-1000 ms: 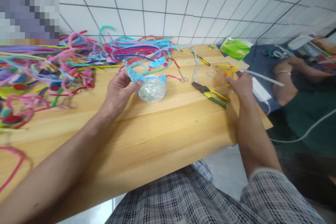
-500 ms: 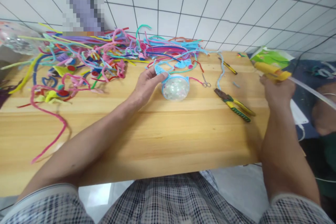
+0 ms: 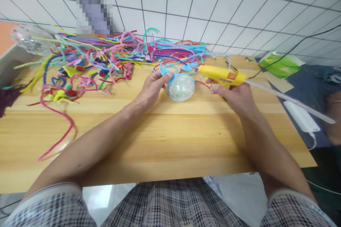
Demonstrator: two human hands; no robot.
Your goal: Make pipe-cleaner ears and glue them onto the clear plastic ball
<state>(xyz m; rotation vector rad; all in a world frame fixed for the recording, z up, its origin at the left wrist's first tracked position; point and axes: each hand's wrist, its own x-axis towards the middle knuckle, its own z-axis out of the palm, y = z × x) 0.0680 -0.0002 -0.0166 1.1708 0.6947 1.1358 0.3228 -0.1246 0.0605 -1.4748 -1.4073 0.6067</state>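
Observation:
My left hand (image 3: 154, 87) pinches a blue pipe-cleaner piece (image 3: 164, 70) at the upper left of a clear, shiny ball (image 3: 181, 88) rimmed with blue pipe cleaner. In my right hand (image 3: 234, 94) is a yellow hot glue gun (image 3: 222, 74), its fingers wrapped round the handle. The nozzle points left, just above and to the right of the ball, apart from it as far as I can tell. A long translucent glue stick (image 3: 293, 101) sticks out of the gun's back end. Behind the ball lies another blue pipe-cleaner piece (image 3: 189, 66).
Tangled, colourful pipe cleaners (image 3: 106, 56) cover the table's back left, and a pink strand (image 3: 69, 122) trails forward. A clear decorated ball (image 3: 32, 40) stands at far left. A green packet (image 3: 278, 64) and a white power strip (image 3: 301, 115) are at right. Bare wooden tabletop (image 3: 165, 142) shows in front.
My right hand has brought the glue gun left from the table's right edge to beside the ball. It now covers the pliers. My left hand still holds the blue piece.

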